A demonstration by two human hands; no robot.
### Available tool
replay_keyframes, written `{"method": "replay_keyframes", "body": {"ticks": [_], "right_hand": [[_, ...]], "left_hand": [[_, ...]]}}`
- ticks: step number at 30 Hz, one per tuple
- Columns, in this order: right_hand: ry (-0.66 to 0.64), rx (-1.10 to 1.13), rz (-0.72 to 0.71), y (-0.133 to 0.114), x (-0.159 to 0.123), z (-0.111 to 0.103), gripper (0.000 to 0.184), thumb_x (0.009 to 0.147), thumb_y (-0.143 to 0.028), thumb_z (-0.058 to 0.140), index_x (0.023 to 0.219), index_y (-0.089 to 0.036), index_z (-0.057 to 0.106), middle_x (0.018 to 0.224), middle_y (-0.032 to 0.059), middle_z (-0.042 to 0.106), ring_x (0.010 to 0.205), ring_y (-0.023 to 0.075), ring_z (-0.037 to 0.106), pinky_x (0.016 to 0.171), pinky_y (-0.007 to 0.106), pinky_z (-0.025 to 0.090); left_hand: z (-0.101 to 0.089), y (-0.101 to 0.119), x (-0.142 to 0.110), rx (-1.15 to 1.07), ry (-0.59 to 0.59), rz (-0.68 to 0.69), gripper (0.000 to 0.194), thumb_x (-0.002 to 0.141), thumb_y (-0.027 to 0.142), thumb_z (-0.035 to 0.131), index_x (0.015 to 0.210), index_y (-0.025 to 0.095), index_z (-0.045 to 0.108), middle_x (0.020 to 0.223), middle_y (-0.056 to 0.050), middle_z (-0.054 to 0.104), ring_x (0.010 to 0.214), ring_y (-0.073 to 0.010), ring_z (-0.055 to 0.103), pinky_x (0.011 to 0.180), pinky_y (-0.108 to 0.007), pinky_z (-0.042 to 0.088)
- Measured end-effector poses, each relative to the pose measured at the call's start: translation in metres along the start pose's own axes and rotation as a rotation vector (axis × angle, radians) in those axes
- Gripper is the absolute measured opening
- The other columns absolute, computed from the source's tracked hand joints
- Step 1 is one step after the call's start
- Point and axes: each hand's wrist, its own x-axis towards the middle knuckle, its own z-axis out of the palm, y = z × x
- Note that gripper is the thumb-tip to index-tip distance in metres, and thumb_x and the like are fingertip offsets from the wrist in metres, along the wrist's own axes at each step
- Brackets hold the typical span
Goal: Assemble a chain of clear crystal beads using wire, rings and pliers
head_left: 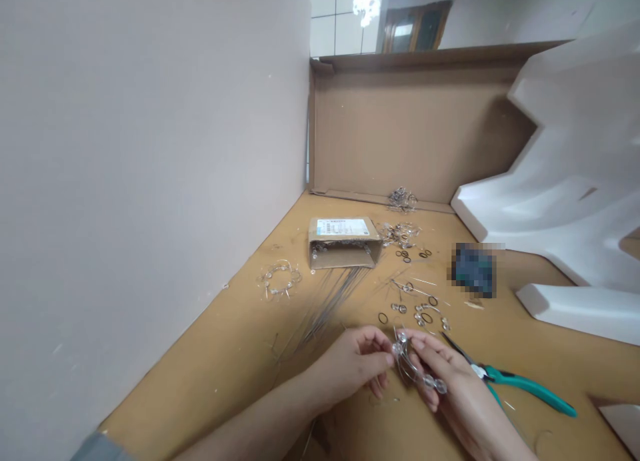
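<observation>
Clear beads strung on thin bent wire make up a beaded wire piece [409, 367], held between my two hands above the table. My right hand [445, 371] grips it from the right, fingers closed around its side. From the left, my left hand [357, 364] has thumb and fingers curled in at a clear bead near the top; the exact contact point is partly hidden. Pliers with teal handles [535, 386] lie beside my right hand, partly covered by it. Just beyond my hands are black rings [383, 318] and loose clear beads [399, 308].
A small open cardboard box [345, 237] stands mid-table, with straight wires [333, 307] before it. Left of it lies a beaded wire ring [280, 279]; right, a beaded wire pile [400, 234]. A pixelated dark object [474, 271] is near white foam [560, 214]. A pale wall [150, 147] borders the left.
</observation>
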Motion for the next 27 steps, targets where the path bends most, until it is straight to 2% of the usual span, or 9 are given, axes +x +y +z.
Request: {"method": "replay_keyframes", "body": {"ticks": [2,5,7,10,13,17,20,23,27], "right_hand": [[0.023,-0.046,-0.033,-0.001,-0.001,-0.001,0.034,0.072,-0.044,0.064,0.090,-0.015,0.063,0.050,-0.0058,0.048,0.034,0.0036,0.032,0.034,0.016,0.020],[0.086,-0.161,-0.146,-0.002,-0.002,-0.002,0.038,0.071,-0.047,0.064,0.095,-0.017,0.062,0.050,-0.0058,0.047,0.038,0.0072,0.038,0.036,0.018,0.029],[0.131,-0.253,-0.243,-0.002,-0.003,-0.003,0.038,0.074,-0.047,0.061,0.098,-0.018,0.061,0.052,-0.0057,0.047,0.044,0.0092,0.042,0.041,0.020,0.035],[0.189,-0.394,-0.342,0.000,-0.005,-0.004,0.033,0.079,-0.044,0.056,0.102,-0.020,0.061,0.056,-0.0051,0.049,0.050,0.0106,0.045,0.047,0.021,0.040],[0.198,-0.477,-0.365,0.001,-0.008,-0.005,0.031,0.082,-0.043,0.052,0.103,-0.022,0.060,0.058,-0.0050,0.049,0.052,0.0116,0.047,0.049,0.022,0.041],[0.180,-0.525,-0.368,0.001,-0.011,-0.004,0.033,0.084,-0.045,0.048,0.106,-0.022,0.058,0.059,-0.0050,0.050,0.052,0.0129,0.048,0.051,0.024,0.041],[0.228,-0.588,-0.410,0.000,-0.012,-0.004,0.034,0.084,-0.045,0.047,0.107,-0.022,0.059,0.058,-0.0046,0.051,0.053,0.0134,0.049,0.053,0.024,0.041],[0.313,-0.690,-0.464,-0.001,-0.012,-0.007,0.033,0.084,-0.044,0.046,0.105,-0.022,0.060,0.057,-0.0039,0.052,0.053,0.0139,0.050,0.054,0.025,0.041],[0.288,-0.804,-0.477,-0.003,-0.009,-0.015,0.036,0.085,-0.044,0.045,0.108,-0.021,0.059,0.060,-0.0016,0.058,0.054,0.0153,0.053,0.054,0.026,0.044]], "left_hand": [[0.001,0.000,0.000,0.005,-0.001,0.010,0.028,0.064,0.037,0.064,0.075,0.015,0.051,0.053,0.006,0.049,0.044,-0.0064,0.047,0.050,-0.023,0.042],[0.003,0.000,0.001,-0.042,0.019,0.015,0.033,0.062,0.036,0.067,0.080,0.017,0.047,0.059,0.006,0.051,0.045,-0.0073,0.049,0.047,-0.023,0.043],[0.004,0.000,0.002,-0.094,0.037,0.009,0.039,0.060,0.037,0.069,0.083,0.018,0.043,0.065,0.005,0.055,0.046,-0.0084,0.052,0.047,-0.024,0.044],[0.004,-0.002,0.002,-0.156,-0.004,-0.028,0.044,0.058,0.037,0.072,0.084,0.017,0.041,0.070,0.001,0.061,0.049,-0.0098,0.056,0.049,-0.024,0.045],[0.004,-0.004,0.002,-0.203,-0.038,-0.074,0.046,0.058,0.036,0.074,0.085,0.016,0.042,0.069,-0.001,0.063,0.050,-0.0102,0.057,0.049,-0.024,0.044],[0.004,-0.006,0.003,-0.277,-0.037,-0.099,0.045,0.056,0.030,0.076,0.085,0.015,0.046,0.061,0.002,0.060,0.046,-0.0082,0.053,0.047,-0.022,0.043],[0.003,-0.004,0.003,-0.313,-0.049,-0.102,0.042,0.055,0.028,0.076,0.083,0.014,0.049,0.061,0.001,0.060,0.045,-0.0073,0.051,0.049,-0.023,0.043],[0.000,0.000,0.001,-0.324,-0.026,-0.089,0.037,0.056,0.028,0.076,0.079,0.013,0.051,0.061,0.000,0.060,0.047,-0.0069,0.051,0.051,-0.023,0.044],[-0.004,0.004,0.000,-0.312,0.016,-0.055,0.033,0.057,0.030,0.075,0.075,0.012,0.054,0.061,0.001,0.058,0.049,-0.0074,0.052,0.050,-0.023,0.043]]}}
